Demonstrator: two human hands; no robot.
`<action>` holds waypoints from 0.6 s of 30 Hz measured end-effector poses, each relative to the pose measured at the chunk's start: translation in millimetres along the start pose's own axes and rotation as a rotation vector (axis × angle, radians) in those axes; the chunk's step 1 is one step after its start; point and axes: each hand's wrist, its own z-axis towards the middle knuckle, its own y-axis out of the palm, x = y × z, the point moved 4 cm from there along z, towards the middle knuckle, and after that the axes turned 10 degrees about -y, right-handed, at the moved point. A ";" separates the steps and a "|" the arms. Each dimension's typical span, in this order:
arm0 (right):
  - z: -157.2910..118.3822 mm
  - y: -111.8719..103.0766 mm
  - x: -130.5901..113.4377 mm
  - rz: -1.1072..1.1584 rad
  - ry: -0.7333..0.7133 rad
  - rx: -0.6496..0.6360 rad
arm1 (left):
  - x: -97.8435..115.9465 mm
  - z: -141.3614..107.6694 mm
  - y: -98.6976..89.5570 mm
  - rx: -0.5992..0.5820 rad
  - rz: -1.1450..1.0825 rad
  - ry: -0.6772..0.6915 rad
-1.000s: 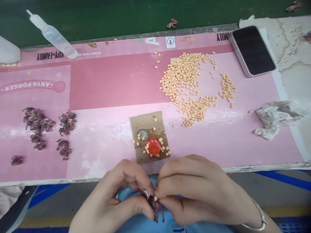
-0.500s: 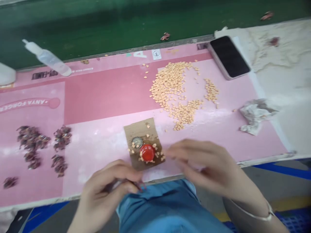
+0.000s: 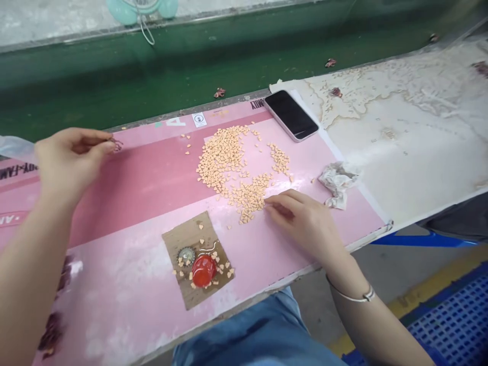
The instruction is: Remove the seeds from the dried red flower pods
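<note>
So, far left there are some dark reddish clumps (image 3: 51, 333) on the pink sheet (image 3: 133, 198), partly tucked behind the forearm. Above them is the left hand (image 3: 72, 157), grip pinched tight: thumb and index finger have a tiny dark figure (image 3: 117, 145) at their tips, out over the sheet near its far edge. Too small to make out much detail, sorry.

Moving right, there's a brown card (image 3: 186, 230) with a metal bottle cap (image 3: 186, 256) and, just beside it, a shiny red cap (image 3: 203, 270), bits scattered around both. Next comes a big loose spread of beige bits (image 3: 221, 155), then a phone (image 3: 292, 116) lying screen up near the back. The right hand (image 3: 305, 221) has its fingertips right at the near edge of that spread, grip narrow; can't tell if it's got a bit or not. Past it, a crumpled tissue (image 3: 337, 183), then the whitish worktop (image 3: 412, 152).
</note>
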 end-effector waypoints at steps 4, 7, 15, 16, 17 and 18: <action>10.3 2.3 -2.8 -0.085 -0.018 -0.014 | 32.2 42.8 27.1 -0.038 0.033 0.001; 16.1 2.8 -4.6 -0.151 -0.090 -0.028 | 36.4 55.6 34.6 -0.116 0.086 0.067; 12.3 0.8 -1.5 -0.079 -0.191 -0.074 | 31.4 37.8 22.2 0.041 0.161 0.122; 10.9 0.1 -0.5 -0.059 -0.182 -0.067 | 28.3 28.9 15.1 0.056 0.166 0.142; 9.8 -0.5 0.5 -0.042 -0.173 -0.058 | 23.8 18.7 6.6 0.070 0.170 0.177; 9.1 -1.1 1.2 -0.031 -0.165 -0.050 | 17.3 7.4 -2.8 0.079 0.176 0.224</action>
